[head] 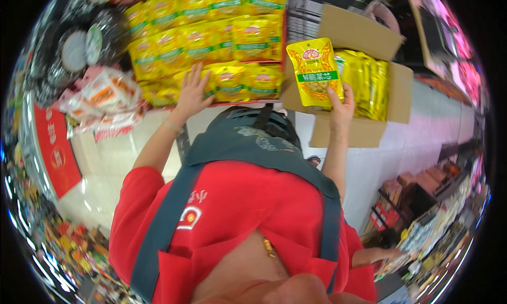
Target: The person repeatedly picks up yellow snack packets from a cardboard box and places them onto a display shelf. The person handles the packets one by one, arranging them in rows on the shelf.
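Note:
My right hand [343, 108] grips a yellow foil food pouch [313, 62] by its lower right edge, thumb on the front. The pouch has a green band with writing and a hole at its top. It is held up beside an opened cardboard carton [358, 30], partly covering its left side. More yellow pouches [366, 84] stand packed on edge in the carton. My left hand [194, 91] lies with fingers spread on the front row of matching pouches [227, 82] in a red-edged display. Its fingers are not closed around any pouch.
Further rows of yellow pouches [198, 40] fill the display behind. Black plastic-wrapped packages [105, 36] and white-and-orange bags [105, 92] sit at its left. Carton flaps [348, 131] stick out over the tiled floor. Another person's hand [372, 257] shows at lower right, near stocked shelves [431, 232].

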Motion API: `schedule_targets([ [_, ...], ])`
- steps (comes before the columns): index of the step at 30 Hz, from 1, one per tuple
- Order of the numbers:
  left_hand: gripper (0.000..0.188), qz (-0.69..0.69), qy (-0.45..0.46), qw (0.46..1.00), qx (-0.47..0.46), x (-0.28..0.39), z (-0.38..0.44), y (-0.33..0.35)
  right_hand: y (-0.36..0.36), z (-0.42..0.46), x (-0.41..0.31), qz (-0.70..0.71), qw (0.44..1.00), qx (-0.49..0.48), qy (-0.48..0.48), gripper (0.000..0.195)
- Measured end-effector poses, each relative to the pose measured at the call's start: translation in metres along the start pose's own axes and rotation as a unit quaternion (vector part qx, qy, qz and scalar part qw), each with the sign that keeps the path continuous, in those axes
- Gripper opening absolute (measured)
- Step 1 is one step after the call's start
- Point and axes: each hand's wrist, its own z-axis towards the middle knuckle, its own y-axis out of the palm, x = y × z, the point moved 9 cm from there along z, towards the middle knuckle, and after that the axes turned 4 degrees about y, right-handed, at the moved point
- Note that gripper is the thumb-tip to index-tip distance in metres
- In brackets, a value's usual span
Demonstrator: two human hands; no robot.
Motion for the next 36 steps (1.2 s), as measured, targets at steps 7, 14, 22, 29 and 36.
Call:
schedule_targets([
  [7, 0.076, -0.008, 0.015, 1.000, -0.017, -0.009, -0.002, 0.004, 0.120, -0.003, -0.006, -0.063, 0.978, -0.195, 0.038, 0.017],
  [14, 0.074, -0.008, -0.003, 1.000, 0.007, -0.011, -0.001, 0.003, 0.252, -0.039, 0.021, -0.594, 0.639, -0.433, -0.224, 0.017],
  [22, 0.073, -0.026, 0.003, 0.999, 0.032, -0.015, -0.002, 0.005, 0.307, -0.067, 0.136, -0.606, 0.507, -0.503, -0.350, 0.009],
  [29, 0.085, -0.053, 0.014, 0.998, -0.012, -0.014, -0.003, -0.002, 0.292, -0.047, 0.080, -0.577, 0.611, -0.434, -0.325, 0.039],
  [36, 0.093, 0.027, -0.037, 0.997, -0.059, -0.012, 0.002, 0.007, 0.249, -0.037, 0.083, -0.624, 0.622, -0.339, -0.329, 0.054],
])
